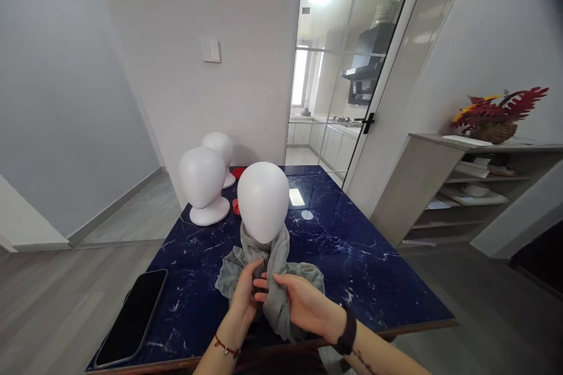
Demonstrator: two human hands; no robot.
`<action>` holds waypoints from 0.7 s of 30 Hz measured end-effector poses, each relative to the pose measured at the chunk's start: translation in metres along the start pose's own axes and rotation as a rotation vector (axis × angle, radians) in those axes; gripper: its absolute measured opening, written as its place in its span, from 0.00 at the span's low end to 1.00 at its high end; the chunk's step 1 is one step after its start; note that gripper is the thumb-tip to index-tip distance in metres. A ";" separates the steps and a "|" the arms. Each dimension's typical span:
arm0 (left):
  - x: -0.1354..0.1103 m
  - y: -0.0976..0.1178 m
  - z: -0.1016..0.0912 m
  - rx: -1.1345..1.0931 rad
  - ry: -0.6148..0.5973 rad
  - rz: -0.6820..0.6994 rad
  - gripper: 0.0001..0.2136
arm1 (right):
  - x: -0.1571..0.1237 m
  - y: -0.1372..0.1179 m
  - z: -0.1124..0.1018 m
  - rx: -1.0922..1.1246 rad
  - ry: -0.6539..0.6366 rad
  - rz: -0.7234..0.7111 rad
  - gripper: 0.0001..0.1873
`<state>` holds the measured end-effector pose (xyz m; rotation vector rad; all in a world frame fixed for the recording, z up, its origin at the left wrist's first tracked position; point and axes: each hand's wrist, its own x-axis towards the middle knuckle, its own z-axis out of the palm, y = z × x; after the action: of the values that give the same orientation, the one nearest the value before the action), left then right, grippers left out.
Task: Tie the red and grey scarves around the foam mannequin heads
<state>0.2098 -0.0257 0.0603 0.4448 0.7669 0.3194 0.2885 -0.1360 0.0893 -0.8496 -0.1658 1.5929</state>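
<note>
A white mannequin head (264,199) stands upright near the middle of the table. Around its neck lies a sheer grey scarf (278,299), with bunched folds spreading on the tabletop to both sides and one end hanging toward the front edge. My right hand (303,302) grips the hanging part between thumb and fingers. Close beside it, my left hand (248,290) is curled at the scarf's left side, its thumb against the cloth. The mannequin head's base is hidden behind the scarf and hands.
Two more white heads, a nearer one (203,181) and a farther one (219,149), stand at the back left. Red items (236,206) lie beside them. A black phone (132,316) rests at the front left of the blue marbled table (373,281). A shelf (440,176) is at right.
</note>
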 end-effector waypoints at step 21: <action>0.017 0.007 -0.003 0.093 0.109 -0.007 0.04 | -0.102 -0.036 -0.028 -0.764 -0.393 0.123 0.24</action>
<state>0.2186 -0.0115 0.0521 0.5154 0.8919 0.3036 0.3313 -0.2298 0.1320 -1.1192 -1.0706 1.8183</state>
